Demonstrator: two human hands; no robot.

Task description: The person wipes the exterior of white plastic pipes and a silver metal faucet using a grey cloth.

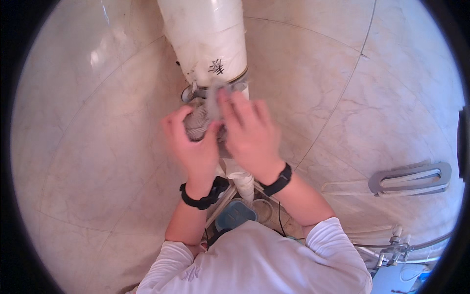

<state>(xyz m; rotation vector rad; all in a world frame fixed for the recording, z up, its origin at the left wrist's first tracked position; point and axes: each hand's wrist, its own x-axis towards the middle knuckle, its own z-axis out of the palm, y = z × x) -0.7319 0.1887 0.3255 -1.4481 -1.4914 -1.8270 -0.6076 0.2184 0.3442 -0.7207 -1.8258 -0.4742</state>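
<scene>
A large white cylinder [208, 39], with a dark written mark near its lower end, comes down from the top of the view. Metal fittings [192, 92] sit at that end. Just below them, the thumb and fingers of my left hand [193, 147] curve around a grey-brown ribbed piece [197, 121]. My right hand [250, 137] is close beside it, its bent fingers blurred by motion. Pale, blurred material [213, 100] lies at my right fingertips; its kind cannot be made out. Both wrists carry black bands.
Beneath my hands is a white pipe [243, 183], with a blue basin [236, 214] lower down. A grey oval frame [410, 179] is on the marble-patterned surface [338, 122] at right. Metal tap-like fittings [395, 247] and a light blue surface [399, 279] are at lower right.
</scene>
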